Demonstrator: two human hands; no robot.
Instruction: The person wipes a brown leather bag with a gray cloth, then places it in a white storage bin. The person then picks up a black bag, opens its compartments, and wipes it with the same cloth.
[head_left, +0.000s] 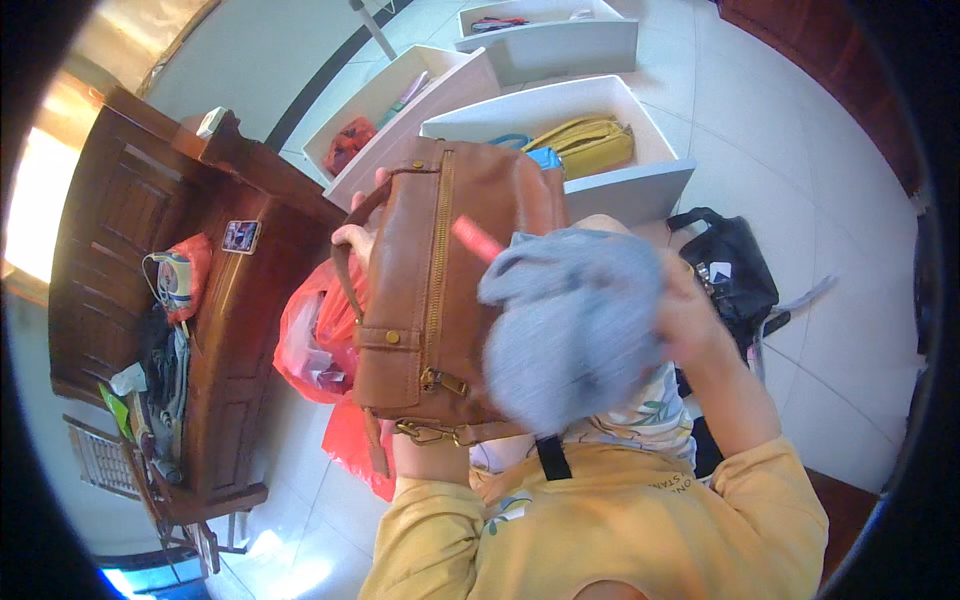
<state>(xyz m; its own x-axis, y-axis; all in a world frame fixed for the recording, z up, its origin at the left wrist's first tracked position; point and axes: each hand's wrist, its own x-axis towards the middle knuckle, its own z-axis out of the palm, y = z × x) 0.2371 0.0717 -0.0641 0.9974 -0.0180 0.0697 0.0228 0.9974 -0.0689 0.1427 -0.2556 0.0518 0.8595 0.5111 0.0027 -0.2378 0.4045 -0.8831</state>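
A brown leather handbag (409, 277) with a brass zipper lies tilted in front of my torso. My left hand (361, 234) grips it from the far left side, thumb and fingers showing beside its handle; the rest of that hand is behind the bag. In my right hand (684, 311) is a bunched grey-blue cloth (577, 322), blurred by motion, which hides part of the bag's right side. A red strip (478, 238), also blurred, sticks out between cloth and bag; what it is I cannot tell.
Pulled-out drawers stand on the tiled floor; the nearest drawer (630, 191) holds a mustard-yellow bag (589, 146). A black bag (731, 262) lies at right, red plastic bags (319, 337) at left. A wooden bench (232, 375) bears a phone (241, 236) and folded clothes (165, 382).
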